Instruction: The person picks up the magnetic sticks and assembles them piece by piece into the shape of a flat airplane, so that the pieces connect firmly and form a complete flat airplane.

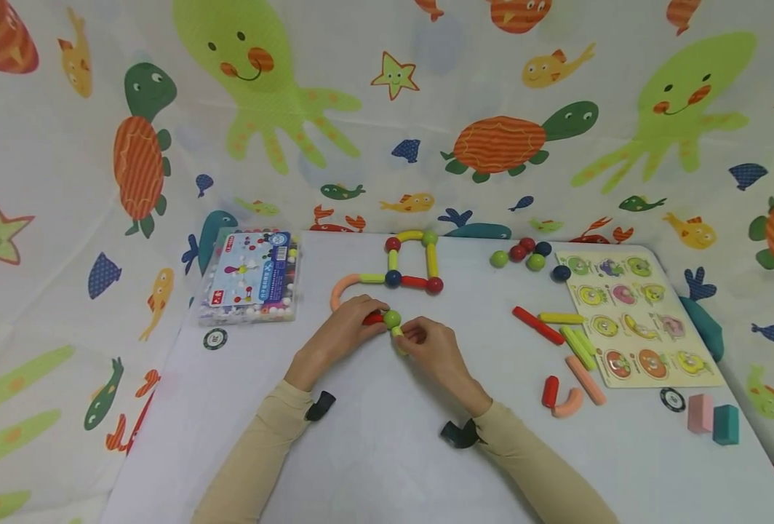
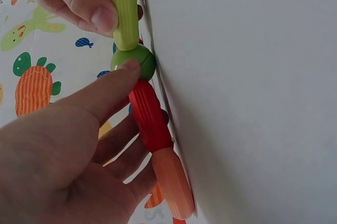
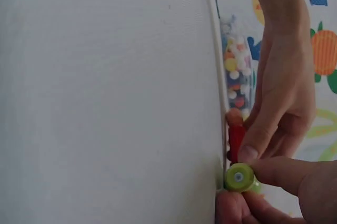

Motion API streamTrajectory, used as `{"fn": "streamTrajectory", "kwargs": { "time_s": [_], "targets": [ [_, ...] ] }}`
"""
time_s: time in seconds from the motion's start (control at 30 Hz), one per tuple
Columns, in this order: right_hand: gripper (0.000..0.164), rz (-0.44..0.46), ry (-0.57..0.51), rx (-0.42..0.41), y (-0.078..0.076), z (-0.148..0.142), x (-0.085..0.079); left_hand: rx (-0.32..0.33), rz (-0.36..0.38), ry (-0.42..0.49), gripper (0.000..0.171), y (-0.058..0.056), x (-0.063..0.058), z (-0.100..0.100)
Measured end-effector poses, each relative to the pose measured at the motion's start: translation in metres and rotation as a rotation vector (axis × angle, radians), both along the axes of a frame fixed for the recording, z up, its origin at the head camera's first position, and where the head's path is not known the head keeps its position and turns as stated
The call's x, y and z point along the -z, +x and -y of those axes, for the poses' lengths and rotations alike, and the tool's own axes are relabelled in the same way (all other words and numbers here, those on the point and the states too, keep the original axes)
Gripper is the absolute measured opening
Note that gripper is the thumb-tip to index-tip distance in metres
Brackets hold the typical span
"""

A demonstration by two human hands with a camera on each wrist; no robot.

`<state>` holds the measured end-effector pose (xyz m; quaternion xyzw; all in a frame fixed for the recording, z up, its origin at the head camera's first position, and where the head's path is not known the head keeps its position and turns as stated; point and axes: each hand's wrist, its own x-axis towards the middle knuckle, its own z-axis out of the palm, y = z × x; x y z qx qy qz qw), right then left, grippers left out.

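Observation:
My left hand holds a green ball, its thumb on the ball and its other fingers behind a red building stick joined to it. My right hand pinches a lime-green stick that meets the ball's other side; a small metal disc shows in its end in the right wrist view. Past the red stick, a curved peach piece is partly hidden by my left hand. It leads through another lime-green stick to a blue ball, one corner of a four-sided stick-and-ball frame.
On the left stands a clear box of colourful beads, near a round chip. Loose balls lie at the back right. Loose sticks lie beside a fruit puzzle board. Pink and teal blocks stand at right.

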<state>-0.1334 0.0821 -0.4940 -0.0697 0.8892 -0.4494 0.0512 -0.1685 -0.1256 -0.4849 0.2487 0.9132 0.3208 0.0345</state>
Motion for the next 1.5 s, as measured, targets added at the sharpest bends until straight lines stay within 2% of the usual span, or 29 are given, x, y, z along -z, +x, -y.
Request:
{"fn": "streamTrajectory", "kwargs": {
  "time_s": [0.23, 0.47, 0.7, 0.97, 1.17, 1.33, 1.5],
  "targets": [
    [0.020, -0.013, 0.003, 0.023, 0.000, 0.003, 0.002, -0.002, -0.025, 0.001, 0.032, -0.002, 0.001, -0.001],
    [0.023, 0.006, -0.047, 0.025, 0.002, 0.006, 0.001, -0.013, -0.011, -0.007, 0.031, -0.002, -0.001, -0.002],
    [0.027, 0.011, -0.046, 0.025, 0.002, 0.008, 0.003, -0.010, -0.013, -0.020, 0.031, -0.002, -0.002, -0.002],
    [0.026, -0.008, -0.048, 0.010, 0.002, 0.007, 0.006, -0.007, -0.003, -0.012, 0.032, -0.002, 0.000, -0.001],
    [0.027, -0.004, -0.040, -0.024, 0.003, 0.004, 0.004, -0.033, 0.022, 0.009, 0.037, 0.002, 0.001, 0.004],
    [0.025, -0.003, -0.046, -0.005, 0.000, -0.011, -0.002, -0.055, -0.028, 0.033, 0.034, 0.006, -0.001, 0.007],
    [0.031, -0.071, -0.083, 0.080, -0.014, -0.047, -0.010, -0.061, -0.071, 0.086, 0.031, 0.011, -0.005, 0.009]
  ]
}}
